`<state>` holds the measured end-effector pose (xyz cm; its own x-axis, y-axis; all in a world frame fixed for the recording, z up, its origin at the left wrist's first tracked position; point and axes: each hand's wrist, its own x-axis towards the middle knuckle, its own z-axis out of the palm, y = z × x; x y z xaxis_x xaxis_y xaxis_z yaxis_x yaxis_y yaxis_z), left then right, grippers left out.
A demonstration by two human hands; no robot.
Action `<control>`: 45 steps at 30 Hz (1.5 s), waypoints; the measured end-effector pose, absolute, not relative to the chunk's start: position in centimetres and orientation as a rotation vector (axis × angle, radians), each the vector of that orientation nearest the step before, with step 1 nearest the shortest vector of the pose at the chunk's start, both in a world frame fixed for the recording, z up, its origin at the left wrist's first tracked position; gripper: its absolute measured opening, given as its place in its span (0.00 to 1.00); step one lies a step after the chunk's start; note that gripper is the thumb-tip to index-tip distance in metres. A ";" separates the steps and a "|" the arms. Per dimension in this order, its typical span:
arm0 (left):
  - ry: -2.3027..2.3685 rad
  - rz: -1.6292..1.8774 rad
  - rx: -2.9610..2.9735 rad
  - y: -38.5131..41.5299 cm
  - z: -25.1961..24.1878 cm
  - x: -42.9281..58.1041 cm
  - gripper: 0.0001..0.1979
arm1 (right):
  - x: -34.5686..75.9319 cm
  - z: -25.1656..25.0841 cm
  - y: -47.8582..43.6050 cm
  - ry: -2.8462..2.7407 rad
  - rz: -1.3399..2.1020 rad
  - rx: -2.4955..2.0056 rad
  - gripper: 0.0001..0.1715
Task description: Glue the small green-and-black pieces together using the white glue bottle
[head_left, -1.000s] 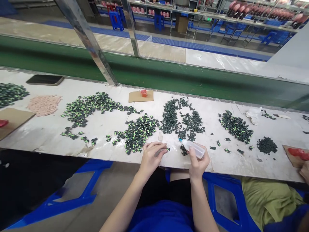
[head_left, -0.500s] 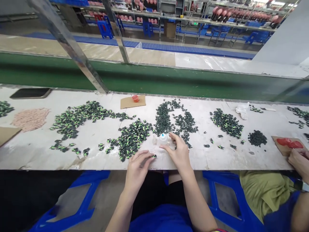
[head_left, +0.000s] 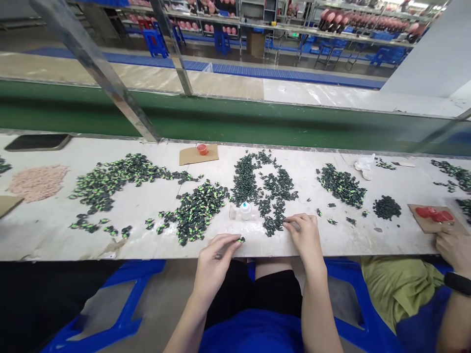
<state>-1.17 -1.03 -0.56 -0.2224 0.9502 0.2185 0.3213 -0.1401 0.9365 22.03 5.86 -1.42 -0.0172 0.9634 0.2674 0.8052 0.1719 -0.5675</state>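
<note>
Counter point(head_left: 140, 230): pale and scuffed, running right across, spread with heaps of little parts.
Long heap point(head_left: 110, 179): dark bits flecked bright green, curving over the left stretch.
Near heap point(head_left: 200, 208): the same flecked sort, closer to the middle.
Dark heap point(head_left: 245, 179): small plain bits, trailing toward the right hand point(head_left: 307, 238).
Hands: the left hand point(head_left: 213, 260) pinches the piece point(head_left: 241, 239) by the front edge; the right is narrow at the dark heap's fringe, and I can't tell whether it grips a bit.
Card point(head_left: 187, 157): brown, near the back edge, a red cup point(head_left: 202, 149) on it.
Bottle point(head_left: 246, 211): white, blue-tipped, between near heap and dark trail.
Piece: dark and green, at the left fingertips, closer to the front edge than the bottle.
</note>
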 end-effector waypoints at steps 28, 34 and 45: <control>1.476 1.344 1.872 0.8 0.6 0.4 0.09 | 15.9 1.6 2.1 -1.538 1.083 -1.293 0.08; 1.451 1.358 1.850 0.8 0.5 0.6 0.08 | 15.8 1.8 2.1 -1.511 1.135 -1.277 0.09; 1.368 1.358 1.777 0.7 1.1 0.6 0.10 | 16.1 2.1 1.9 -1.681 1.160 -1.160 0.12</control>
<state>0.63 0.69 1.14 -0.0096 0.9178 0.3968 0.4034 -0.3596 0.8414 16.09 1.93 2.12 -0.2865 0.9534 0.0945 0.2498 0.1695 -0.9533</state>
